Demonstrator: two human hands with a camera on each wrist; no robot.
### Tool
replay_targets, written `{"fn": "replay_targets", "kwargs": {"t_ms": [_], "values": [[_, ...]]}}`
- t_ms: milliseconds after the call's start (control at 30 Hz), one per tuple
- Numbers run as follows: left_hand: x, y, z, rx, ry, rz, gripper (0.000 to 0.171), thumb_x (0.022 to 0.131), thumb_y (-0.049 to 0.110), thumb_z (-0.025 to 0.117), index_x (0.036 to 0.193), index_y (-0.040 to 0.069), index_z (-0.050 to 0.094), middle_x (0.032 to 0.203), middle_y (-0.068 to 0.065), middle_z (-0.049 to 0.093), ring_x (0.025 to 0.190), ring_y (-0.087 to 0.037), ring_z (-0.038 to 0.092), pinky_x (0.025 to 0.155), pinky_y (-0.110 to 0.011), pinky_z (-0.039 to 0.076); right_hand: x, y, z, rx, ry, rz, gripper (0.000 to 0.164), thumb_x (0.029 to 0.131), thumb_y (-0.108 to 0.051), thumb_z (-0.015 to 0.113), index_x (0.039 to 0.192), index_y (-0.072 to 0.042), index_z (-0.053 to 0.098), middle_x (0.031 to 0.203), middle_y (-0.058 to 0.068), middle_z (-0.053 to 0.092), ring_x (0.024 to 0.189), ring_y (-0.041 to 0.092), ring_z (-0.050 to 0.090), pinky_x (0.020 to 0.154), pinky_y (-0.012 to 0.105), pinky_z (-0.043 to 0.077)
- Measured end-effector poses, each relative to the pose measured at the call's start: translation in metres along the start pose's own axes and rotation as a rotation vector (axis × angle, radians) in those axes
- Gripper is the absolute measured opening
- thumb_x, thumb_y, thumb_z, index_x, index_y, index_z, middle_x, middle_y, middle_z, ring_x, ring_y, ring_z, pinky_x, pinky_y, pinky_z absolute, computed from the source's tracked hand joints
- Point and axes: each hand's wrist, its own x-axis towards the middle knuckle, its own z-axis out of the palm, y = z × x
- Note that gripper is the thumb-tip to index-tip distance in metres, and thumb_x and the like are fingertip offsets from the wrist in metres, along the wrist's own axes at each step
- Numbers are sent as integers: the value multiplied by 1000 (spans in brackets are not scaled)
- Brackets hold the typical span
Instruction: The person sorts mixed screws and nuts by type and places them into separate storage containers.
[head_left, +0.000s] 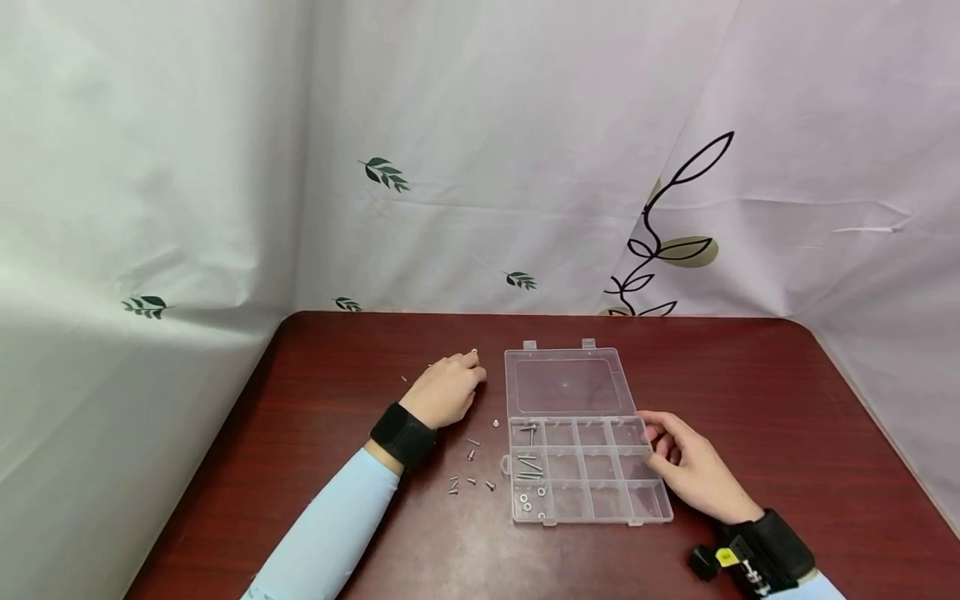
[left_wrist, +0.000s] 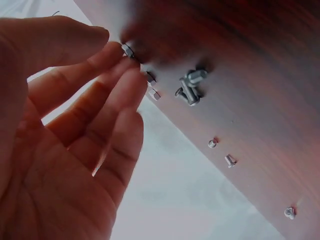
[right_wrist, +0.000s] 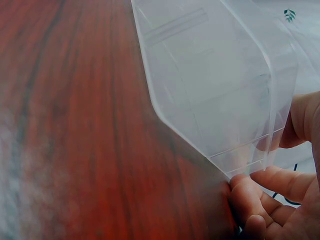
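Note:
A clear plastic compartment box (head_left: 603, 502) lies with its lid (head_left: 566, 385) folded back. My right hand (head_left: 693, 471) grips its right side, with the thumb (right_wrist: 300, 117) on one side of the wall and fingers (right_wrist: 245, 197) on the other. Screws (head_left: 529, 467) lie in the back and middle left compartments; nuts (head_left: 524, 498) lie in the front left one. Left of the lid, my left hand (head_left: 444, 392) reaches over the table with loosely bent fingers. Its fingertips are by a small nut (left_wrist: 128, 51), the thumb apart from it.
On the reddish-brown table (head_left: 360, 358), several loose screws (head_left: 453, 486) lie left of the box. A small light-coloured piece (head_left: 496, 423) sits near its back left corner. A white patterned cloth (head_left: 465, 167) hangs behind the table.

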Motion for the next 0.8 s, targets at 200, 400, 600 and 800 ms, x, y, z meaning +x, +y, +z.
{"fn": "replay_targets", "kwargs": {"t_ms": [200, 400, 600, 800], "values": [[0, 3, 0, -17, 45, 23, 13, 90, 3, 67, 91, 12, 75, 89, -4, 62, 83, -19, 67, 76, -32, 55, 0, 0, 0, 1, 1, -5, 53, 82, 12, 67, 130, -8, 57, 98, 2, 54, 75, 6, 49, 63, 23, 40], [1, 3, 2, -12, 80, 22, 18, 88, 0, 65, 82, 15, 74, 79, 0, 59, 71, -17, 63, 64, -31, 52, 1, 0, -1, 1, 4, -11, 53, 82, 12, 67, 130, -8, 57, 98, 2, 54, 75, 7, 49, 63, 23, 40], [1, 1, 5, 1, 87, 32, 25, 81, -1, 65, 67, 18, 59, 65, 3, 49, 59, -15, 54, 52, -28, 43, 1, 3, -1, -8, -7, 4, 52, 84, 10, 67, 131, -8, 57, 99, 2, 54, 76, 7, 49, 64, 22, 39], [0, 6, -1, -15, 83, 46, 26, 75, 3, 65, 65, 21, 49, 64, 6, 42, 57, -11, 47, 51, -27, 39, 0, 3, 0, -5, -3, 3, 53, 83, 10, 68, 131, -8, 57, 99, 2, 54, 76, 6, 49, 63, 22, 40]]}}
